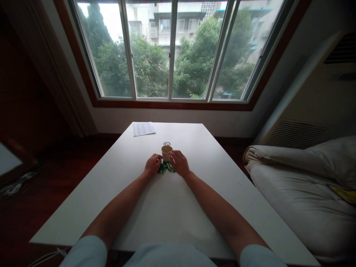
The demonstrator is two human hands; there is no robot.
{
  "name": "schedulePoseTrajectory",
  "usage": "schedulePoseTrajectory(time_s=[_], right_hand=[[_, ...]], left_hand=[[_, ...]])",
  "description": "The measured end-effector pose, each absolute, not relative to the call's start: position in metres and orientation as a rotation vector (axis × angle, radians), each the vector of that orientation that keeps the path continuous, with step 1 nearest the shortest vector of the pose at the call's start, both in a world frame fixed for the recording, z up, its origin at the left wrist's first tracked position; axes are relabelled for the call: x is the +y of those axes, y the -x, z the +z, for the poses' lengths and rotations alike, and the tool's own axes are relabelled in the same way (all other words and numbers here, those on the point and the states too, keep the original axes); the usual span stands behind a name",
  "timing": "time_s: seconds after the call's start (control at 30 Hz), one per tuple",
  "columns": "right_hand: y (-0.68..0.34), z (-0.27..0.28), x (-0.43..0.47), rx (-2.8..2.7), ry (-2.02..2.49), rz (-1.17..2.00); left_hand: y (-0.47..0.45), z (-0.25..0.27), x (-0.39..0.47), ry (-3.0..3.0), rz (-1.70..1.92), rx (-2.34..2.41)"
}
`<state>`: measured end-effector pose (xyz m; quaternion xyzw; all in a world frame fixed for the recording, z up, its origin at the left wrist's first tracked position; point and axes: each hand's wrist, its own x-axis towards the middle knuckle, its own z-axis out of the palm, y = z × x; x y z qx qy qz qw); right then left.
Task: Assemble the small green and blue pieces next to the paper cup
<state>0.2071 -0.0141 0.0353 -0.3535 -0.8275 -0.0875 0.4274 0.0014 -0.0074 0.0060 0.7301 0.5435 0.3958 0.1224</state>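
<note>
A light brown paper cup (166, 154) stands upright on the white table (169, 211), its open mouth toward me. Just in front of it lies a loose heap of small beads or pieces (162, 170), mostly green with some blue and yellow. My right hand (180, 163) is closed at the cup's right side, with its fingers bent over the rim and wall. To the left of the cup, beside the heap, my left hand (152, 164) has its fingers curled together. Anything in its fingertips is too small to make out. What is inside the cup cannot be seen.
Behind the cup lies a small clear or silvery ring-shaped item (167, 143). Printed paper sheets (144, 129) rest at the table's far left corner. A padded sofa or bed (300, 193) stands to the right. Beyond the table is a window (171, 55), and cables (16, 185) lie at left.
</note>
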Motion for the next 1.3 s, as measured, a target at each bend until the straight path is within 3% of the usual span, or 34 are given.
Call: schedulePoseTrajectory(time_s=[1.3], right_hand=[[-0.212,0.031,-0.011,-2.253,1.068,-0.073]], left_hand=[[0.000,0.006,-0.008,-2.286,0.866,1.787]])
